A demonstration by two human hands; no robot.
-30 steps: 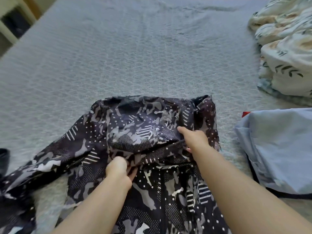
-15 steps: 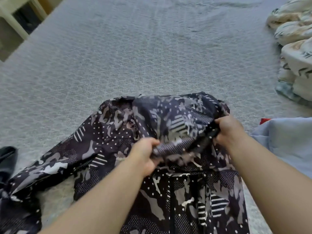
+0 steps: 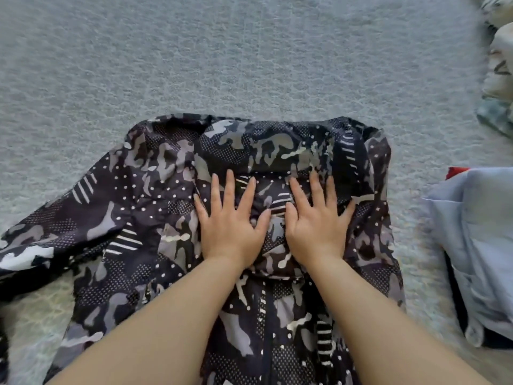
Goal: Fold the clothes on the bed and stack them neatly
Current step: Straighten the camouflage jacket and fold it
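At centre frame, on the grey bedspread (image 3: 249,65), lay the camouflage jacket (image 3: 155,207), long axis running from bottom edge toward upper centre, hood folded down over the chest, one sleeve trailing to the lower left. Reached in from the bottom edge, forearms angled inward. Pressed flat on the folded hood side by side: left hand (image 3: 231,222) and right hand (image 3: 315,218), fingers straight and spread, gripping nothing. Sat at right, a pale blue folded garment (image 3: 477,240); upper right, patterned bedding (image 3: 499,68).
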